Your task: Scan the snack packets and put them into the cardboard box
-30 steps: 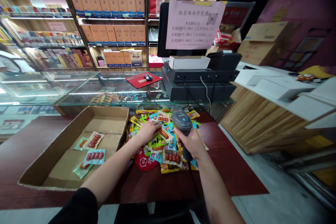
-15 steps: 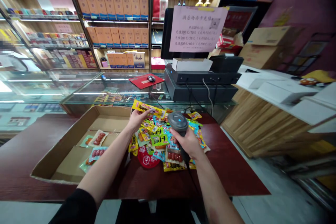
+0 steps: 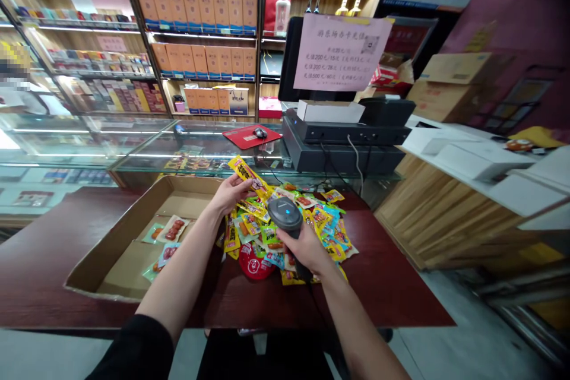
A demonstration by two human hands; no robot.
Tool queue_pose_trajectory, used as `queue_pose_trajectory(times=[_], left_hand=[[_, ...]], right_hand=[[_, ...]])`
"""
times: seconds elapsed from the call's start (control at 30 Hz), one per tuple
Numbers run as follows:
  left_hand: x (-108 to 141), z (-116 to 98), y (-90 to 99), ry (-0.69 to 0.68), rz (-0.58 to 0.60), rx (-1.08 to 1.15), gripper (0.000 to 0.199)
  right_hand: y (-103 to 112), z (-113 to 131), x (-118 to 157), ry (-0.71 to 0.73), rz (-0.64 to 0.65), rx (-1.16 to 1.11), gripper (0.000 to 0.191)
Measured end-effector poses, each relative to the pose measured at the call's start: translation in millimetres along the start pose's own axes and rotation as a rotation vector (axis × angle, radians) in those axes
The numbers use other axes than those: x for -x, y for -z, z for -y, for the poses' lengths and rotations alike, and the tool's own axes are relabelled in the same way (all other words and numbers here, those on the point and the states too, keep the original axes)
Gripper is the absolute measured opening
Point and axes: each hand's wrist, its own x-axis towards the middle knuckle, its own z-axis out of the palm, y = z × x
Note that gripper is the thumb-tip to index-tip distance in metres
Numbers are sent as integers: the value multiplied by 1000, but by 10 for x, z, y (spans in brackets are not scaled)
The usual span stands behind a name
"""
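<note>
My left hand (image 3: 234,191) is closed on a long yellow snack packet (image 3: 250,176), held tilted above the far left part of a heap. In my right hand (image 3: 307,247) is a black handheld barcode scanner (image 3: 285,214), its head pointing toward the yellow packet and its cable trailing down. Below both hands lies the heap of snack packets (image 3: 336,231), in yellow, blue and green, some showing sausages. A round red packet (image 3: 255,263) lies at the near edge of the heap. My right hand and the scanner hide part of the pile.
An open cardboard box (image 3: 102,295) with several sausage packets (image 3: 173,229) stands on the dark red table (image 3: 392,285) at left. Behind are a glass counter (image 3: 196,148), a red mouse pad (image 3: 243,138) and a monitor with a pink sign (image 3: 341,53). A person stands far left.
The yellow packet has tilted more steeply in my left hand. My right hand has brought the scanner left, closer to the packet. The view has shifted slightly.
</note>
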Motion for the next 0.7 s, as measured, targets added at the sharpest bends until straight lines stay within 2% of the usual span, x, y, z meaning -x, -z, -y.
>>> queue_pose_trajectory(times=[0.1, 0.2, 0.33, 0.5, 0.7], left_hand=[[15, -58, 18, -14, -10, 8, 40], [25, -134, 37, 7, -74, 21, 38], [26, -211, 69, 21, -142, 52, 35], [14, -207, 116, 13, -105, 34, 39], [-13, -164, 151, 11, -77, 0, 41]], right_hand=[[-147, 38, 29, -7, 32, -16, 19], [-234, 25, 26, -8, 55, -44, 19], [-298, 21, 0, 75, 38, -31, 19], [-365, 106, -5, 166, -2, 3, 23], [-385, 152, 6, 166, -3, 18, 24]])
